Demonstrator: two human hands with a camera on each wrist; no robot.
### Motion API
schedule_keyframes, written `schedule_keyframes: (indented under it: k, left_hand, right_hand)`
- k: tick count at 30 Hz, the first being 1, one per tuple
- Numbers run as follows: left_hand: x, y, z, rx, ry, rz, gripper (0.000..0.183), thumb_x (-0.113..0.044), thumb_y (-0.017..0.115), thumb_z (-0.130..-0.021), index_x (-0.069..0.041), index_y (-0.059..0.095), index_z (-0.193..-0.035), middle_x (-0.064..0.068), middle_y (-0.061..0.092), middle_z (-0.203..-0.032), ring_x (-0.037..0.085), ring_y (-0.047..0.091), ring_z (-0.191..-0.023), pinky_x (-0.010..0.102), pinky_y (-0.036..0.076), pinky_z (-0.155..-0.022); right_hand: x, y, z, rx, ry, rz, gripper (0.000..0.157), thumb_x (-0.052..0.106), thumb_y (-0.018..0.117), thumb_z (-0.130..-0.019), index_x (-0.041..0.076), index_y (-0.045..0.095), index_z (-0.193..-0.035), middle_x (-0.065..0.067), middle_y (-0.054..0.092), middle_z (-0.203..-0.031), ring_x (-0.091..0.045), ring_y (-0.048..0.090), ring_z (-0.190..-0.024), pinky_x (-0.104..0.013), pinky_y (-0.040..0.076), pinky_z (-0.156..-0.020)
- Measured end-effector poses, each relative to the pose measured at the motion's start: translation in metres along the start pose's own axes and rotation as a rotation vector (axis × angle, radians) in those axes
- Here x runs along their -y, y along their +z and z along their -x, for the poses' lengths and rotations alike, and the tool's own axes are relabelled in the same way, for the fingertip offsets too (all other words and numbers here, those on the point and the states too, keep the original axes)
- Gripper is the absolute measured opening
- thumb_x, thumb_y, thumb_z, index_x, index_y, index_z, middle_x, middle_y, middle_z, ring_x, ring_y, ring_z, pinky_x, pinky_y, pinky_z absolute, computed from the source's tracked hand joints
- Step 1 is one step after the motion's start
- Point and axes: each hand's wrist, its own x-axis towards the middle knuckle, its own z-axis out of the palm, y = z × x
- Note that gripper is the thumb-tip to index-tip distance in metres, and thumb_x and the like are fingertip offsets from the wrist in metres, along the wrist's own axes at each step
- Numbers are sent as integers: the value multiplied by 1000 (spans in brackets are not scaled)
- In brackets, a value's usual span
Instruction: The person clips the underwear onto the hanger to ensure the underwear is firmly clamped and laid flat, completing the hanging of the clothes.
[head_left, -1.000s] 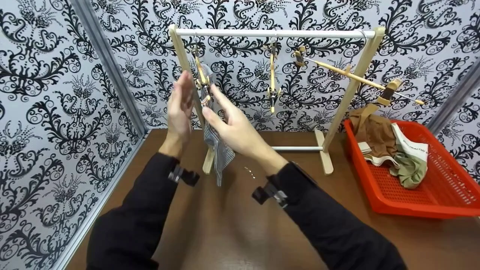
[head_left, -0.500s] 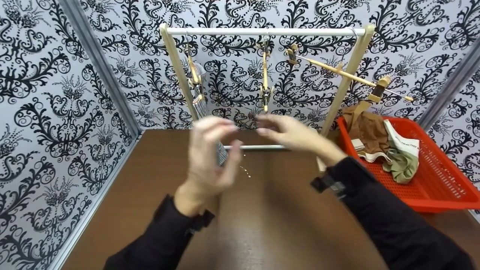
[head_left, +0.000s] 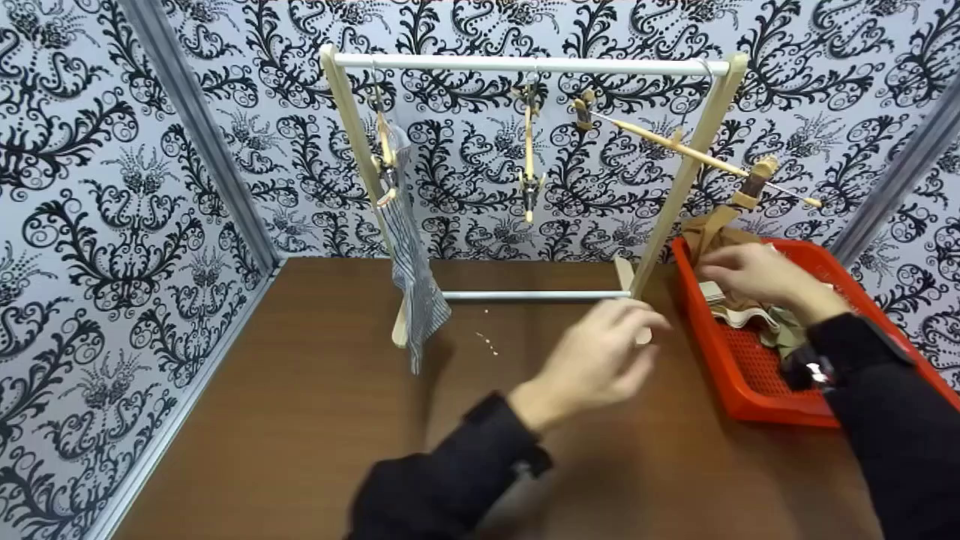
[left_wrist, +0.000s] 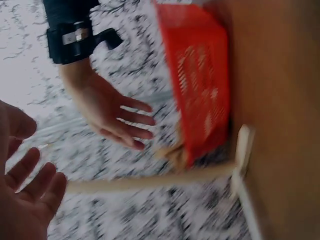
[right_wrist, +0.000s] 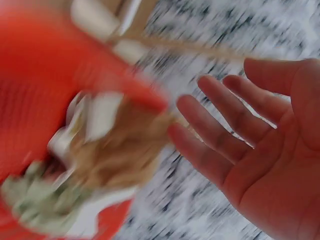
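My right hand [head_left: 765,277] is over the red basket [head_left: 739,390], close above a brown cloth [right_wrist: 122,150]; in the right wrist view its fingers are spread with nothing in them. My left hand [head_left: 596,356] hangs above the table between the rack and the basket, blurred, fingers relaxed and holding nothing. Also in the basket lie a green cloth [right_wrist: 42,197] and white pieces. A striped grey cloth [head_left: 416,270] hangs from the left clip hanger [head_left: 386,154] on the rack [head_left: 525,64].
A bare clip hanger [head_left: 529,161] hangs mid-rail. Another hanger [head_left: 679,146] juts out at an angle from the rack's right end, its lower clip above the basket. Patterned walls stand behind and at the left. Small pale specks [head_left: 487,341] mark the brown table [head_left: 315,420].
Both hands have left the striped cloth and swung to the right, the right one reaching the basket. The striped cloth now hangs untouched. The head view has shifted slightly.
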Motion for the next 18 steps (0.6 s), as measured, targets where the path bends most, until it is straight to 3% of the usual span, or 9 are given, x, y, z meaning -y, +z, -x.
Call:
schedule_keyframes:
  k: [5,8,12,18]
  left_hand:
    - [-5,61,-13,157,-70,81,26,-9,68,-92,-10,66,-119,1,62,-119,9,56,-112,10,35,-102]
    - [-11,87,-20,212,-78,65,29,-6,69,-90,-10,69,-119,0,63,-120,7,57,-112,7,33,-101]
    - [-22,111,-31,271,-129,40,34,-6,68,-90,-12,70,-124,-3,64,-124,2,57,-115,4,31,-99]
    - [-33,132,-41,307,-251,-11,31,-10,66,-94,-16,71,-124,-8,65,-122,-2,59,-109,5,40,-92]
  right_hand:
    - [-51,2,20,-74,114,10,47,24,56,-104,-13,54,-133,-40,53,-130,-58,54,-113,-69,44,-93]
    - [-70,11,26,-145,162,-12,49,21,59,-102,-15,52,-133,-41,54,-128,-60,53,-112,-68,43,-92]
    - [-86,21,30,-193,190,-1,47,15,63,-96,-17,53,-130,-42,55,-124,-62,54,-107,-67,45,-89]
    - [-96,27,26,-165,237,-7,50,11,63,-92,-17,51,-131,-46,51,-126,-64,51,-109,-67,45,-90]
